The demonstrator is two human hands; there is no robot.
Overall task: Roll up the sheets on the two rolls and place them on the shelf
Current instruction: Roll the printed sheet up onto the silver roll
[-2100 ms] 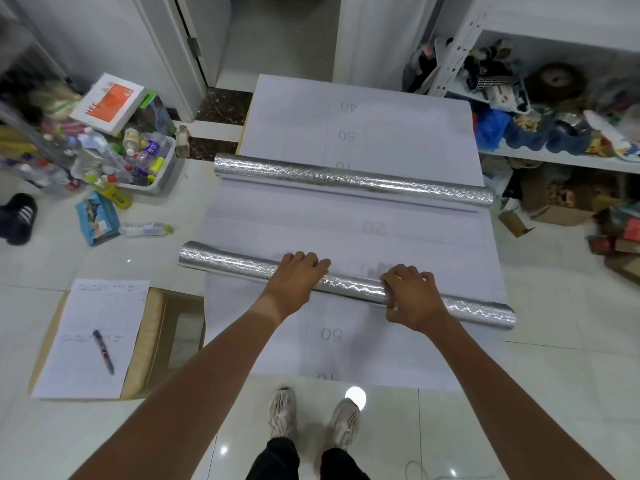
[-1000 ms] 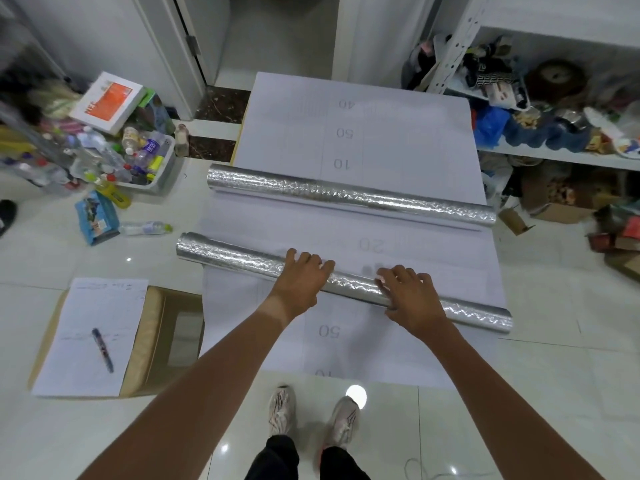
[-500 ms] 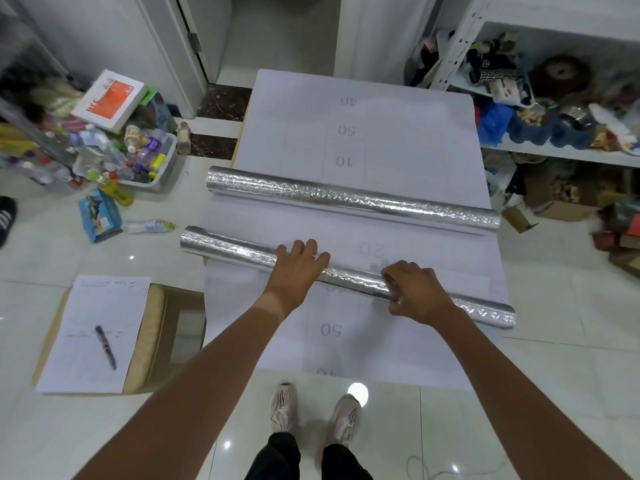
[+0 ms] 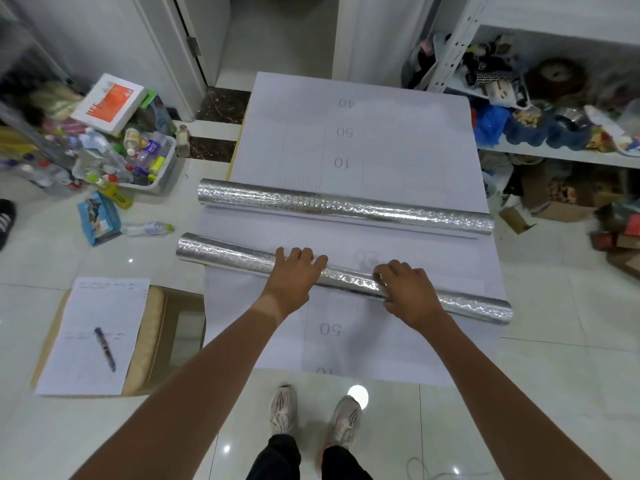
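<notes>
**On the floor: rolling the near roll**

On the tiled floor, the near roll [image 4: 221, 252] lay across a white printed sheet [image 4: 332, 341], slightly slanted, with its left end overhanging the sheet's edge. The far roll [image 4: 346, 206] lay just beyond it on a second sheet [image 4: 381, 133], the two rolls close but apart.

The left hand [image 4: 294, 275] rested palm-down on top of the near roll, fingers extended over its far side. The right hand [image 4: 408, 292] had its fingers curled over the roll from above; whether the thumb was underneath could not be told.

Handling, as judged: the roll looked light and fairly stiff along its length. The embossed foil surface was likely slippery and easily dented, so flat, even pressure appeared safer than a hard pinch. The paper sheet was thin and prone to creasing or winding crooked. Hands set wider apart, nearer the ends, would probably keep it square.

Change from two seconds earlier: the near roll had travelled away from the person, narrowing the gap to the far roll. More bare sheet showed on the near side.

The shelf [image 4: 561, 154] stood at the right.
</notes>
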